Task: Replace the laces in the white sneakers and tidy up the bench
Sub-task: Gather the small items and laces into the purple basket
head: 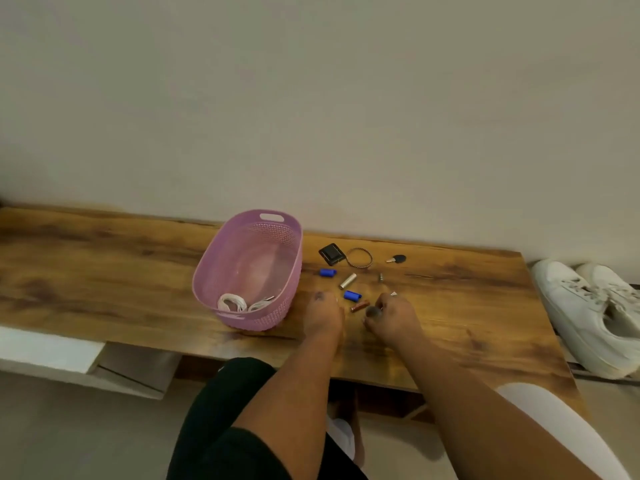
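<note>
While both hands hung low over the wooden bench, the white laces lay bunched in the pink basket. The white sneakers sat side by side past the bench's right end. The left hand was just beside the basket, and the right hand was near a small brown tube. Both had curled fingers; whether they held anything I could not tell. Two blue caps, a silver tube, a black key and a black fob lay nearby.
</note>
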